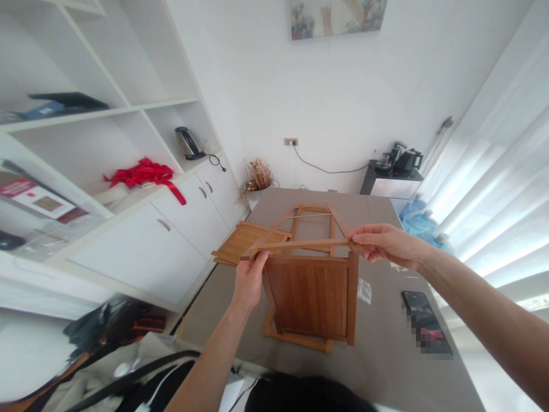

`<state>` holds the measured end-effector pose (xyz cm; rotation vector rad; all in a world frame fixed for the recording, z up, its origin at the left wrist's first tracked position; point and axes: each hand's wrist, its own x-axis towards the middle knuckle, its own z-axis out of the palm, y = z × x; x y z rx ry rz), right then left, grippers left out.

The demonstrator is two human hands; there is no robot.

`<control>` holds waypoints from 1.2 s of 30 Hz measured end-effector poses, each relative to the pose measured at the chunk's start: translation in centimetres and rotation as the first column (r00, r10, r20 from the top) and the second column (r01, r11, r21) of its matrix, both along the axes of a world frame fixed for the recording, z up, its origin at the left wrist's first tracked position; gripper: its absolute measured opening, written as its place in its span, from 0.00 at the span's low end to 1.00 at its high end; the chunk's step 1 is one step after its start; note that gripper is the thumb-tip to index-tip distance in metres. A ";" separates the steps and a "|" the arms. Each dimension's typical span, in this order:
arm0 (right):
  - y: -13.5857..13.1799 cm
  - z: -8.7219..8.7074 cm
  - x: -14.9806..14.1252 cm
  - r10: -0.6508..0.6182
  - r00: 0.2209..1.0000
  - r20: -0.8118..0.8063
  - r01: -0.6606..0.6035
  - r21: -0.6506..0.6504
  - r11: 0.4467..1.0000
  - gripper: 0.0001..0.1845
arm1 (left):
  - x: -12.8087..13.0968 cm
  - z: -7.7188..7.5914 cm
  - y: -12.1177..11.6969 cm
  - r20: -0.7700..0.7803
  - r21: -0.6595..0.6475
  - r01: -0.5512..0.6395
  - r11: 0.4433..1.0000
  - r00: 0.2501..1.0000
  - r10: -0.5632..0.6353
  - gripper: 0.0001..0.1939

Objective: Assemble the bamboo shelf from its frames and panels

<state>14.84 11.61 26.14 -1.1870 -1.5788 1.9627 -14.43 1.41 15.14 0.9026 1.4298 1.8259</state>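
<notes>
My left hand (251, 280) is closed on the near left corner of a wooden frame (306, 245), its thumb against the front bar. The right hand (381, 243) pinches the near right corner of that same frame between thumb and fingers. The frame lies roughly level over the top of a small wooden panelled cabinet body (309, 292). Whether it rests on the panels or hovers just above them, I cannot tell. Under the body, part of another wooden frame (295, 341) shows on the tabletop.
More wooden panels (235, 243) lie at the left edge of the grey table (377, 332). A clear plastic bag (364, 290) and a phone (426, 320) are on the right. White shelving (141, 109) stands left; blue water bottles (422, 223) stand beyond the right edge.
</notes>
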 end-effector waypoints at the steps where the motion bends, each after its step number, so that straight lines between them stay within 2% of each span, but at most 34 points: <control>1: 0.0 0.0 0.0 0.003 1.000 0.005 -0.003 0.004 1.000 0.16 | 0.0 0.0 0.0 0.001 0.001 0.002 1.000 1.000 -0.002 0.13; 17: -0.1 -0.5 -0.1 0.015 0.999 0.028 -0.016 0.055 0.998 0.15 | -0.1 -0.1 0.1 -0.018 0.021 -0.014 1.000 1.000 0.015 0.12; 25: -0.6 -0.2 0.0 0.008 0.992 0.123 -0.024 0.123 0.992 0.16 | -0.3 0.4 0.4 -0.046 0.032 -0.036 0.999 0.998 0.037 0.12; 29: -0.9 -0.5 -0.1 0.002 0.992 0.127 -0.015 0.106 0.994 0.17 | -0.8 0.5 0.7 -0.081 -0.017 -0.026 1.000 0.996 0.025 0.13; 36: -1.2 -1.1 -0.3 0.001 0.995 0.098 -0.007 0.065 0.998 0.15 | -1.4 -0.2 1.0 -0.107 0.010 -0.032 0.999 0.994 0.033 0.13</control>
